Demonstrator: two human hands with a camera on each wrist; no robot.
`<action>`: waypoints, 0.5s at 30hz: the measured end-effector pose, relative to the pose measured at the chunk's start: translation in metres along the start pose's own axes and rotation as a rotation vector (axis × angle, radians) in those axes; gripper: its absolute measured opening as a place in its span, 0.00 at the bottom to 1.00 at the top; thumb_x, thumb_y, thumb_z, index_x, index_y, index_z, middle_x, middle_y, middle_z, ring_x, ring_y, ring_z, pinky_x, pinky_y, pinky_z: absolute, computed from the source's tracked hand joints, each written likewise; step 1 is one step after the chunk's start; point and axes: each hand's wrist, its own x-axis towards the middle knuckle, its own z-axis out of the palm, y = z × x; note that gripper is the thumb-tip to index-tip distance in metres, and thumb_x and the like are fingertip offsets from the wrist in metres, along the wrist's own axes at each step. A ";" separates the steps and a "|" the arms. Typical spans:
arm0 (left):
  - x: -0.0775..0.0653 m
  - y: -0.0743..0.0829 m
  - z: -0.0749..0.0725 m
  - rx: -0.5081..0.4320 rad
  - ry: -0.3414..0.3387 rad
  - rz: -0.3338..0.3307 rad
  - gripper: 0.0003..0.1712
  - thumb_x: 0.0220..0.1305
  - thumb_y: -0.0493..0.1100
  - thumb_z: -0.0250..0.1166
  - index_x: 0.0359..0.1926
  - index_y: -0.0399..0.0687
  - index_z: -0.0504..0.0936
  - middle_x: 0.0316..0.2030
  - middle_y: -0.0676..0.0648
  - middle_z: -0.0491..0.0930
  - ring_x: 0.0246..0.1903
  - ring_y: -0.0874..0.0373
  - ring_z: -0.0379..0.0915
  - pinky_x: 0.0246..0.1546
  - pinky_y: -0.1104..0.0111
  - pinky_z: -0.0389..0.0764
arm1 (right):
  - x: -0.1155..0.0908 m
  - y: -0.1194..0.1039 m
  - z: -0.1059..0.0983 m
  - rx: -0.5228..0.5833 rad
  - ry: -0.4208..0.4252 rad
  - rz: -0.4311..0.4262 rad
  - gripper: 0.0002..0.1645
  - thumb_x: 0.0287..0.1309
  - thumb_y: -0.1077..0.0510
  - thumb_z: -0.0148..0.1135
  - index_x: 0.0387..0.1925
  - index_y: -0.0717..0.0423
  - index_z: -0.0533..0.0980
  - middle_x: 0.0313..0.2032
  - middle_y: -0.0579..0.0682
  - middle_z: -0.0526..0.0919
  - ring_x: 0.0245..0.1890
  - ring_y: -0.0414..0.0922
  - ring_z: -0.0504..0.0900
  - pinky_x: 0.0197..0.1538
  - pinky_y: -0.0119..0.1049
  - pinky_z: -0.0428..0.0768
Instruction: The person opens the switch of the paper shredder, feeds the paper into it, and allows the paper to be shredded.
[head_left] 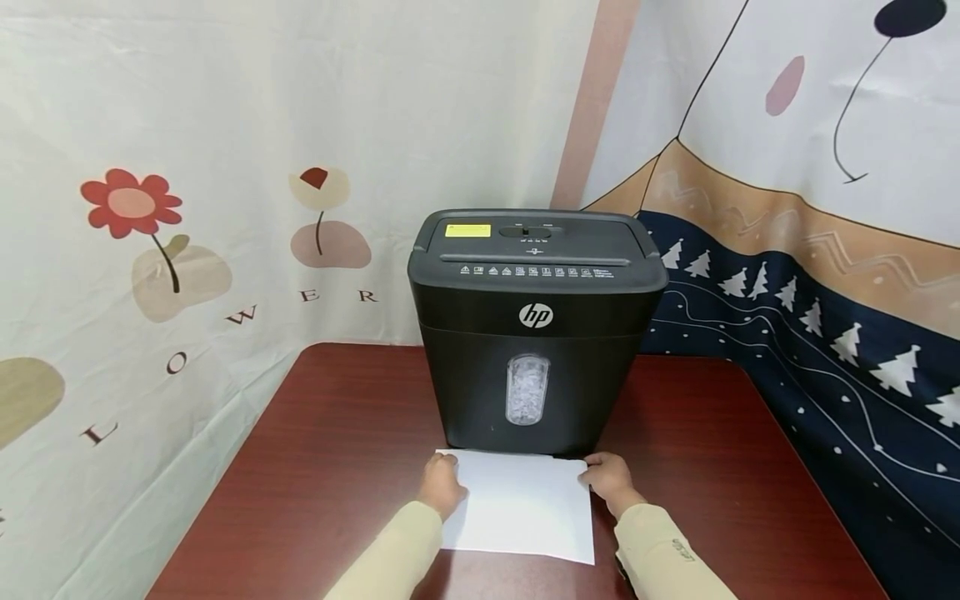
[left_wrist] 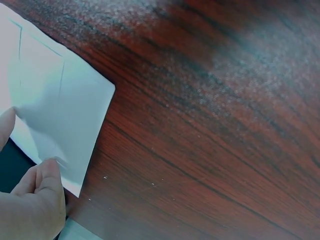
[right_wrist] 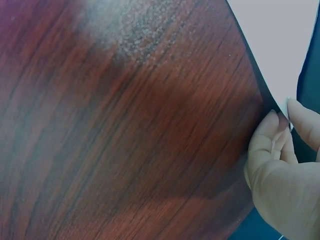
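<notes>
A white sheet of paper (head_left: 517, 510) spans the space between both hands, just in front of the black HP paper shredder (head_left: 472, 375). My left hand (head_left: 444, 485) holds the sheet by its far left part; in the left wrist view, the thumb and the bent fingers (left_wrist: 49, 172) meet the paper (left_wrist: 75, 95), which shows faint thin lines. At the far right corner my right hand (head_left: 609, 479) pinches the paper (right_wrist: 280, 40) between thumb and fingers, as the right wrist view shows. The sheet's far edge lies close to the shredder's base.
The shredder stands on a reddish-brown wooden table (head_left: 345, 433), with white shreds behind its front window (head_left: 527, 389). A yellow label (head_left: 468, 231) marks its grey top. Behind the table hangs a printed cloth (head_left: 480, 100).
</notes>
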 end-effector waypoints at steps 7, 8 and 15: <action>-0.001 -0.004 0.000 -0.010 0.020 0.015 0.21 0.35 0.26 0.72 0.37 0.24 0.79 0.32 0.35 0.78 0.38 0.39 0.76 0.46 0.54 0.78 | 0.001 0.002 -0.001 0.048 -0.006 -0.011 0.17 0.45 0.74 0.60 0.41 0.79 0.73 0.34 0.65 0.79 0.32 0.51 0.78 0.36 0.41 0.79; -0.001 -0.004 -0.001 -0.021 0.019 0.012 0.21 0.35 0.26 0.71 0.37 0.24 0.79 0.32 0.34 0.78 0.39 0.38 0.76 0.46 0.53 0.78 | 0.002 0.003 -0.002 0.054 -0.005 -0.014 0.16 0.46 0.74 0.60 0.41 0.78 0.73 0.33 0.64 0.79 0.32 0.50 0.78 0.36 0.41 0.79; 0.001 -0.005 -0.008 -0.156 0.014 -0.071 0.22 0.37 0.27 0.67 0.40 0.21 0.79 0.34 0.32 0.80 0.40 0.37 0.78 0.45 0.52 0.79 | 0.003 0.008 -0.010 0.110 -0.030 -0.055 0.09 0.52 0.72 0.60 0.36 0.73 0.74 0.26 0.54 0.78 0.29 0.44 0.76 0.35 0.40 0.79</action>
